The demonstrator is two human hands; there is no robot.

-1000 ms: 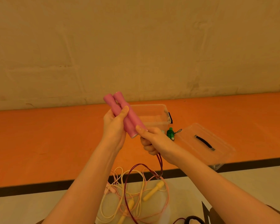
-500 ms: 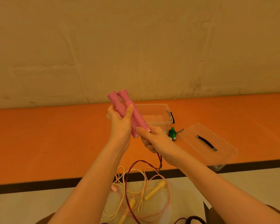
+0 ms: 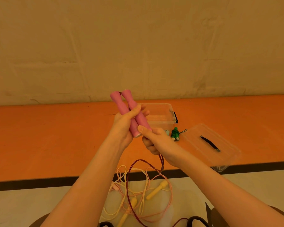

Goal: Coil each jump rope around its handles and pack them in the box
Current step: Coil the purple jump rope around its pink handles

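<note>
Pink handles (image 3: 131,112) gripped btwn both hands (dark cord (image 3: 161,159) dangling).

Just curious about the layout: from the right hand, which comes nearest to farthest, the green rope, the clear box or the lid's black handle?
From the right hand:
1. Green rope, coiled on the orange floor just right of the hand.
2. Clear box, behind and above the hand.
3. Lid's black handle, farthest right.
</note>
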